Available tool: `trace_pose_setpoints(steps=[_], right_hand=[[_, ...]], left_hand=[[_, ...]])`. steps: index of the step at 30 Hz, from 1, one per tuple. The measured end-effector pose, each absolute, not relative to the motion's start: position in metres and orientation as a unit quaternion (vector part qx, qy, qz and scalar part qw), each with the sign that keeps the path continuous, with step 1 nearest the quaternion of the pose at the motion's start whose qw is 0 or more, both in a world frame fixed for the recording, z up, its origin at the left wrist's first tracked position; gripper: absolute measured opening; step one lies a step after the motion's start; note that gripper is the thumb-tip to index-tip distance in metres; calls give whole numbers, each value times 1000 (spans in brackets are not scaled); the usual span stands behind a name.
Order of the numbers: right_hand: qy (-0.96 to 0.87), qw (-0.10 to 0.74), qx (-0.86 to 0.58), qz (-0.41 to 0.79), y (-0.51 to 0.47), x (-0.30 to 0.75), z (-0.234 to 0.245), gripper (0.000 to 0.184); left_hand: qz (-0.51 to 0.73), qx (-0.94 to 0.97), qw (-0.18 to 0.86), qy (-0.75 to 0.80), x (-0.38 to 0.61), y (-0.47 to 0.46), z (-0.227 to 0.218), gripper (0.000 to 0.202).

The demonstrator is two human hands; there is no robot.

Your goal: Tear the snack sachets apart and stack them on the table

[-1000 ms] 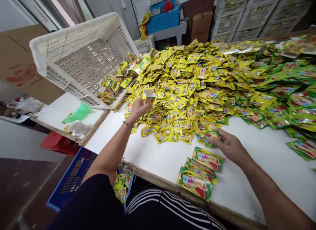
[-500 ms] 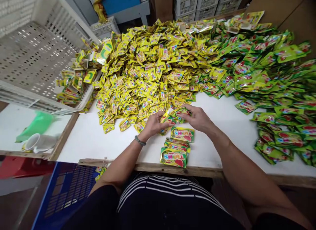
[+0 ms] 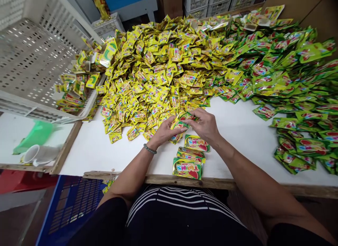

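Observation:
Both my hands meet above the white table, just in front of the sachet pile. My left hand [image 3: 166, 133] is closed on a small yellow-green candy box [image 3: 180, 124] held at a tilt. Fingers of my right hand [image 3: 207, 125] pinch green-and-red candy sachets [image 3: 187, 116] at the box's upper end; how far in they sit is hidden. Below my hands lie a printed TWINS box [image 3: 196, 143], another box partly covered [image 3: 190, 154], and a third box [image 3: 187, 168] at the table's front edge.
Yellow sachets [image 3: 148, 87] heap across the middle, green sachets [image 3: 287, 87] on the right. At left, a tilted white crate [image 3: 39, 62] holds several boxes. A white mug [image 3: 42, 154] and green plastic [image 3: 34, 136] lie left of a wooden strip. A blue crate [image 3: 68, 200] stands below.
My right hand has moved slightly left, bringing the sachets against the box in my left hand. The box's pale open flap no longer shows. The view has shifted a little.

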State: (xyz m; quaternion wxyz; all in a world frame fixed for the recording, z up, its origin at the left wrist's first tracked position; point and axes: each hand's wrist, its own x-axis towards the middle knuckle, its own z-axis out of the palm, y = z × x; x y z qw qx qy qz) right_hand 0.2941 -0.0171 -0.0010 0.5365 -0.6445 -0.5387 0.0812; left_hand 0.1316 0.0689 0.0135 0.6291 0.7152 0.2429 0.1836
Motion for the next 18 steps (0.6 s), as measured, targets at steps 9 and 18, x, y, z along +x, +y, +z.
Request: trace_pose_setpoints(steps=[9, 18], right_hand=[[-541, 517, -650, 134, -20, 291, -3, 19], [-520, 509, -671, 139, -20, 286, 0, 10]], left_hand=[[162, 730, 606, 271, 127, 69, 14, 38], [162, 713, 610, 304, 128, 67, 14, 38]])
